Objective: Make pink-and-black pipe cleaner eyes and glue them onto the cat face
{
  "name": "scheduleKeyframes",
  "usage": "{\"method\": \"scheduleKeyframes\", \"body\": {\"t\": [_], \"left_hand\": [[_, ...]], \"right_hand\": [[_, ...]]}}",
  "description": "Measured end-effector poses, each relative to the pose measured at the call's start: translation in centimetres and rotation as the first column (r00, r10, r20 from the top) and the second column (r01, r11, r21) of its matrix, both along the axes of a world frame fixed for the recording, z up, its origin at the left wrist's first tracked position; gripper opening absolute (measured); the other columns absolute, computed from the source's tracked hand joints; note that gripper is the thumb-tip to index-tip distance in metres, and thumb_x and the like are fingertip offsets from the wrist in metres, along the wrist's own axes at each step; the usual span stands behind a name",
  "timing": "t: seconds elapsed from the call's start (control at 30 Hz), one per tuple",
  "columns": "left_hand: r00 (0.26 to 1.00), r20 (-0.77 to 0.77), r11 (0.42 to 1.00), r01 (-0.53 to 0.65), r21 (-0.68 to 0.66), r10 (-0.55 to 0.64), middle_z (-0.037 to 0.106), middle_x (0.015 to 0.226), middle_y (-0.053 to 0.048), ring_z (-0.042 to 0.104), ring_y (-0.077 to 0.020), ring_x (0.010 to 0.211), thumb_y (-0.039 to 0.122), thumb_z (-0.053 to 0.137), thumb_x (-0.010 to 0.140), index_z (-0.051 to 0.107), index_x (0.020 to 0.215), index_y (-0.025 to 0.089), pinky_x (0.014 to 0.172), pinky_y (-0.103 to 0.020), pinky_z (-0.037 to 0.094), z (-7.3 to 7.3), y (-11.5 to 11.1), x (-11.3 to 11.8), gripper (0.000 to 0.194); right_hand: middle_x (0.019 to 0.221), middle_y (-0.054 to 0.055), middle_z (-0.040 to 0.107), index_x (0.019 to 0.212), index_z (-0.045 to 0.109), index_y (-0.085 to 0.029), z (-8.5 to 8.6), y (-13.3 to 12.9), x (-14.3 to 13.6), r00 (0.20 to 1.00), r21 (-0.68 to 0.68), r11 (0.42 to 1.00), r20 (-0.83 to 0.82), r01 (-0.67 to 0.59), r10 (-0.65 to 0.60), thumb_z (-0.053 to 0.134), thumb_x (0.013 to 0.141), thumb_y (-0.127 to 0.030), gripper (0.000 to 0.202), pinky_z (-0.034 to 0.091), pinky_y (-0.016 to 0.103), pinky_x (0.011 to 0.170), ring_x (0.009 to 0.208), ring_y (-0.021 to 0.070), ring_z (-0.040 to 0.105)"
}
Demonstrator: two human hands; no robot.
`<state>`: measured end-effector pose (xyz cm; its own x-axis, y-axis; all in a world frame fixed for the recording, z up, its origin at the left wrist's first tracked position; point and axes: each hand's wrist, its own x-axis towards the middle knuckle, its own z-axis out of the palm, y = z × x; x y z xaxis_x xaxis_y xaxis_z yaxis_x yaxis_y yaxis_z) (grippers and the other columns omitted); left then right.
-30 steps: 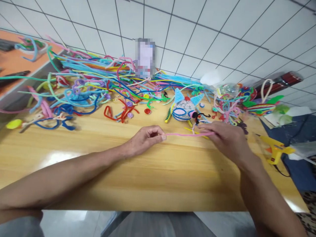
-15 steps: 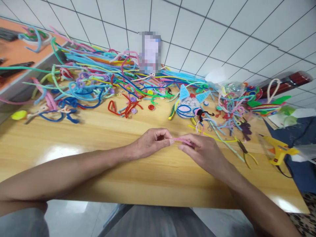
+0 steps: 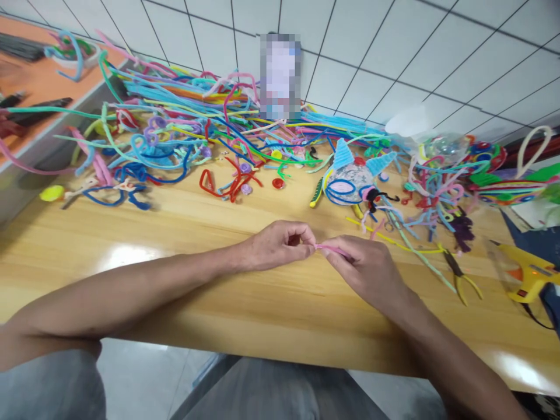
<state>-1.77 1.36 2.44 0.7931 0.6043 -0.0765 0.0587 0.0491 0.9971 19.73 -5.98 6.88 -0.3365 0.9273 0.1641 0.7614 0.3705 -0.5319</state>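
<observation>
A short pink pipe cleaner (image 3: 335, 249) runs between my two hands, just above the wooden table. My left hand (image 3: 284, 245) pinches its left end between thumb and forefinger. The thumb and fingers of my right hand (image 3: 363, 259) are closed on the rest of it, and part of the strand is hidden in that palm. Beyond my hands stands a round grey-speckled figure (image 3: 350, 181) with light-blue ears, blue rings and a red dot on top.
Pipe cleaners (image 3: 175, 96) in many colours are heaped along the tiled wall, with a blurred-out phone-like object (image 3: 280, 76) behind them. Yellow-handled pliers (image 3: 461, 277) and a yellow glue gun (image 3: 531, 274) lie at right. Red pipe cleaner pieces (image 3: 238, 184) lie ahead of my left hand.
My right thumb and fingertips have closed down on the pink pipe cleaner and come nearer my left fingertips. The whole view has shifted slightly.
</observation>
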Motion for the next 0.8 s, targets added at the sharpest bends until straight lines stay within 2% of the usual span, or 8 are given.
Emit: {"method": "scheduleKeyframes", "body": {"t": [0.13, 0.27, 0.43, 0.57, 0.7, 0.8], "left_hand": [[1.000, -0.021, 1.000, -0.013, -0.005, 0.013, 0.054, 0.071, 0.004, 0.042, -0.0090, 0.063, 0.038, 0.065, 0.091, 0.067, 0.090, 0.014, 0.058, -0.022, 0.033, -0.3, -0.1, 0.1, 0.024], [0.998, -0.009, 0.997, -0.063, -0.041, 0.062, 0.054, 0.071, 0.003, 0.042, -0.0091, 0.063, 0.041, 0.065, 0.093, 0.067, 0.089, 0.013, 0.059, -0.023, 0.033, -0.3, -0.5, 0.1, 0.028], [0.973, 0.112, 0.978, -0.190, -0.089, 0.200, 0.062, 0.074, 0.001, 0.046, -0.0095, 0.066, 0.043, 0.072, 0.091, 0.072, 0.092, 0.013, 0.063, -0.024, 0.036, 1.0, -1.0, -0.1, 0.031], [0.926, 0.204, 0.934, -0.268, -0.237, 0.318, 0.061, 0.073, 0.002, 0.040, -0.0070, 0.058, 0.045, 0.078, 0.084, 0.072, 0.091, 0.014, 0.055, -0.023, 0.033, 2.2, -1.4, 0.0, 0.033], [0.881, 0.305, 0.894, -0.235, -0.381, 0.362, 0.066, 0.082, -0.001, 0.042, -0.0043, 0.054, 0.047, 0.081, 0.081, 0.069, 0.087, 0.014, 0.052, -0.022, 0.032, 3.1, -1.1, 0.0, 0.036], [0.895, 0.333, 0.927, -0.186, -0.325, 0.296, 0.068, 0.088, -0.002, 0.045, -0.0046, 0.054, 0.054, 0.075, 0.084, 0.067, 0.089, 0.015, 0.052, -0.022, 0.032, 3.9, -0.1, -0.5, 0.040]], "right_hand": [[0.079, 0.000, 0.078, 0.102, 0.077, -0.023, 0.4, -0.2, -0.2, 0.999, -0.019, 0.999, 0.013, 0.045, -0.045, 0.062, 0.098, -0.024, 0.016, 0.044, 0.025, 0.059, 0.061, 0.0127, 0.066], [0.064, -0.004, 0.072, 0.097, 0.076, -0.023, 1.0, -0.6, -0.5, 0.993, 0.024, 0.995, 0.052, 0.101, -0.102, 0.059, 0.099, -0.026, 0.017, 0.040, 0.025, 0.054, 0.049, 0.0099, 0.058], [0.057, -0.004, 0.068, 0.087, 0.071, -0.023, 2.1, -0.9, -1.3, 0.983, 0.119, 0.982, 0.094, 0.148, -0.160, 0.059, 0.098, -0.026, 0.017, 0.039, 0.024, 0.054, 0.048, 0.0105, 0.060], [0.056, -0.004, 0.068, 0.084, 0.067, -0.023, 3.3, -0.7, -2.8, 0.976, 0.218, 0.962, 0.102, 0.166, -0.192, 0.057, 0.097, -0.023, 0.017, 0.038, 0.024, 0.052, 0.045, 0.0102, 0.059], [0.056, -0.004, 0.068, 0.083, 0.067, -0.023, 4.3, -0.2, -4.3, 0.967, 0.314, 0.922, 0.043, 0.225, -0.251, 0.059, 0.097, -0.024, 0.016, 0.038, 0.025, 0.050, 0.044, 0.0106, 0.059], [0.062, -0.002, 0.073, 0.086, 0.068, -0.023, 5.1, 0.3, -4.6, 0.959, 0.326, 0.907, 0.007, 0.267, -0.285, 0.060, 0.097, -0.024, 0.014, 0.040, 0.024, 0.051, 0.047, 0.0109, 0.060]]}}
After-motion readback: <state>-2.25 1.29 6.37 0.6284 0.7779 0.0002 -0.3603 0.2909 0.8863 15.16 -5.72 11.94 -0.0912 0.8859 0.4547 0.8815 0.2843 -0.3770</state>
